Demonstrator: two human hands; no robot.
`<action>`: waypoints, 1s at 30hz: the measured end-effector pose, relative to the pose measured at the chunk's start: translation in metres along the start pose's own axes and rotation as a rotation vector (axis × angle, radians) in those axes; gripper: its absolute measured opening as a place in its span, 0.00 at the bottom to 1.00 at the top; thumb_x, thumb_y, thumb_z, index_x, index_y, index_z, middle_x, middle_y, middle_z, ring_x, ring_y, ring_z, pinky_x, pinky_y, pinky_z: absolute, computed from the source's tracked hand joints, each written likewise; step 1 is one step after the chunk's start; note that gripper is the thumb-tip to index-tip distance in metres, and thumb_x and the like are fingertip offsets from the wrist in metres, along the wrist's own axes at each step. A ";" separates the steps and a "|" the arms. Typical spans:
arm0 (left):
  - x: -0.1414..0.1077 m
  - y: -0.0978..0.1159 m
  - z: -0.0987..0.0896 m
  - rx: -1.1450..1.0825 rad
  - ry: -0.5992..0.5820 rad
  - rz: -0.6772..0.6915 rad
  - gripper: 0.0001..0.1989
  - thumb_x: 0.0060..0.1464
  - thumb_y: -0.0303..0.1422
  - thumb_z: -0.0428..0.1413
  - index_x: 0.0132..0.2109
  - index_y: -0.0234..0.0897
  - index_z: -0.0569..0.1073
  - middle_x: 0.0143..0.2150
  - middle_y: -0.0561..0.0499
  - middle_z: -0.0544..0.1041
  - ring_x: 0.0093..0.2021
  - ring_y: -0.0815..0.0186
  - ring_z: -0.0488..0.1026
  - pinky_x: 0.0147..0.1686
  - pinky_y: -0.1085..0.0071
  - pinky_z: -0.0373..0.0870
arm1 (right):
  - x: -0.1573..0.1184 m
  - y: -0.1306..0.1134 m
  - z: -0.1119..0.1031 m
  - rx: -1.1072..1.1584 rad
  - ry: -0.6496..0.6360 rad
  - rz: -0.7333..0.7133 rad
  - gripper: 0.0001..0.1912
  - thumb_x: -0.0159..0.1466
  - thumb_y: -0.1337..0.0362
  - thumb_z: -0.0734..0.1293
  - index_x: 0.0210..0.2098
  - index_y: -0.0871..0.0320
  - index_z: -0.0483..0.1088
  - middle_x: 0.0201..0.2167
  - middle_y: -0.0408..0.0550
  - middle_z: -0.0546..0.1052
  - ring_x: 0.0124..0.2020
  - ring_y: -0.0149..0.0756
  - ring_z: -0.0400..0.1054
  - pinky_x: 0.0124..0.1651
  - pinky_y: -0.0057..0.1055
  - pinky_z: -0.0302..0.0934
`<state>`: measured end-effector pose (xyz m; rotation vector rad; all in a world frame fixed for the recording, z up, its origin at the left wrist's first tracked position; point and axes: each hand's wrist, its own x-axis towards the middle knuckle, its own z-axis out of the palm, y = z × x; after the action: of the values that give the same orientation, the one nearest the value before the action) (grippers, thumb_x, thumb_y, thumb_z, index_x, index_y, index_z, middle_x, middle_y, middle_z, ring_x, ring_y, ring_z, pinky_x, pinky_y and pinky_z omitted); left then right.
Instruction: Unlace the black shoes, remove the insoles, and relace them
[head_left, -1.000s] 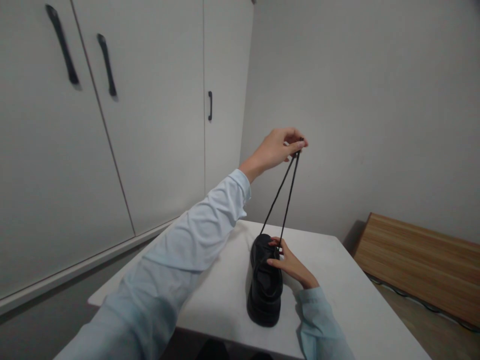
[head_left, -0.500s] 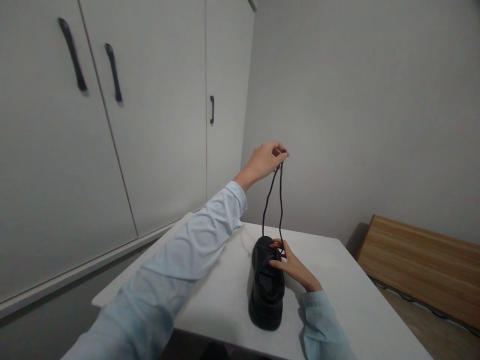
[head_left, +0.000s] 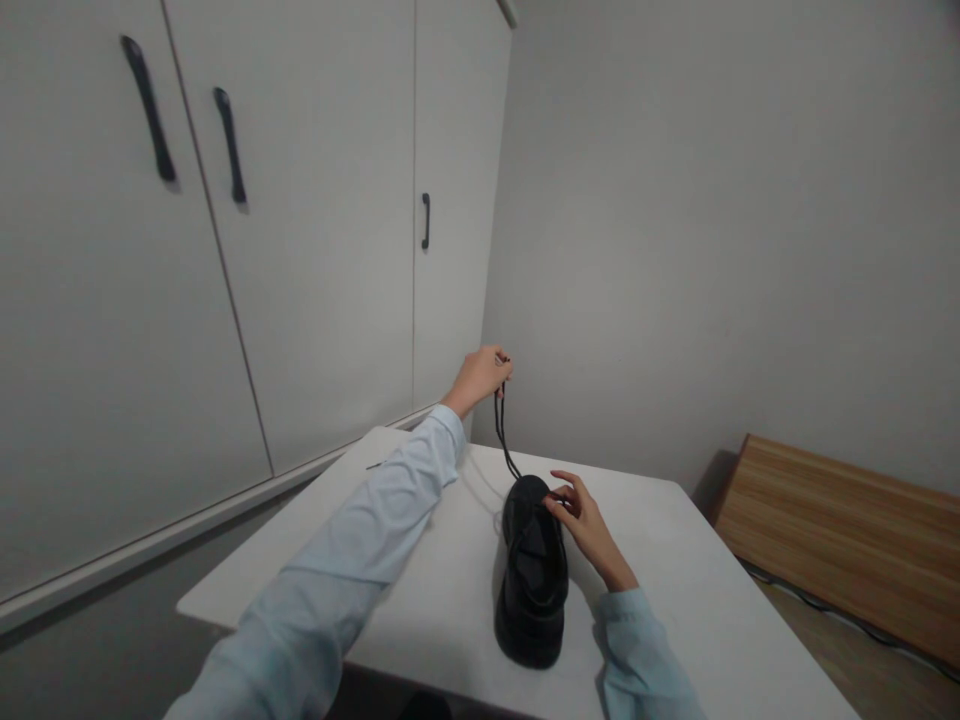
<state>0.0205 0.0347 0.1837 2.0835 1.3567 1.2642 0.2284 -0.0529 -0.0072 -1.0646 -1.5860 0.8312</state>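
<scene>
A black shoe [head_left: 531,630] stands on the white table [head_left: 442,625], its heel toward me and its toe pointing away. Above and left of the toe, my left hand [head_left: 480,377] is closed in a pinch on the black shoelace [head_left: 501,430]. Two strands of it hang close together down to the front of the shoe. My right hand [head_left: 589,525] is at the right side of the lacing, thumb and a finger pinched on a dark bit of lace, with the index finger raised. The exact grip there is hard to see.
White cabinet doors [head_left: 322,280] with dark handles line the left side. A grey wall [head_left: 712,220] rises behind the table. At the right is a wooden panel [head_left: 840,540], with a cable [head_left: 825,600] along its lower edge. A thin dark object [head_left: 373,465] lies on the table's far left.
My left hand has moved down and to the left with the shoelace, and its strands have come closer together and slackened. My right hand's index finger has lifted off the shoe.
</scene>
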 end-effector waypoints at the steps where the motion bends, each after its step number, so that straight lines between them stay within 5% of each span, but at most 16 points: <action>1: 0.000 -0.005 -0.003 0.031 0.018 -0.006 0.08 0.52 0.29 0.51 0.38 0.33 0.73 0.30 0.49 0.78 0.15 0.75 0.66 0.20 0.78 0.63 | 0.001 0.001 0.000 0.006 0.006 -0.007 0.22 0.59 0.57 0.65 0.51 0.54 0.60 0.30 0.42 0.71 0.37 0.37 0.69 0.45 0.37 0.61; 10: 0.001 -0.043 -0.028 0.172 0.063 0.075 0.09 0.49 0.35 0.55 0.35 0.36 0.77 0.32 0.49 0.80 0.32 0.66 0.75 0.33 0.74 0.66 | 0.008 0.015 0.001 0.086 0.151 -0.048 0.16 0.58 0.59 0.65 0.44 0.53 0.59 0.25 0.39 0.71 0.31 0.37 0.69 0.39 0.34 0.61; 20: -0.063 -0.059 0.040 -0.174 -0.060 0.229 0.11 0.56 0.33 0.51 0.41 0.35 0.75 0.34 0.50 0.78 0.36 0.66 0.74 0.40 0.72 0.67 | 0.002 -0.002 0.004 -0.115 0.028 -0.119 0.06 0.59 0.60 0.65 0.30 0.56 0.68 0.36 0.46 0.71 0.40 0.39 0.66 0.42 0.34 0.60; 30: -0.116 -0.087 0.085 -0.117 -0.221 0.241 0.14 0.56 0.25 0.48 0.40 0.38 0.77 0.36 0.48 0.72 0.37 0.66 0.70 0.41 0.72 0.65 | 0.002 -0.005 0.010 -0.273 -0.062 -0.136 0.12 0.63 0.61 0.60 0.30 0.56 0.74 0.39 0.49 0.71 0.46 0.40 0.64 0.52 0.37 0.54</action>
<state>0.0257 -0.0092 0.0211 2.2763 0.9374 1.1303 0.2177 -0.0533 -0.0043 -1.1147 -1.8399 0.5714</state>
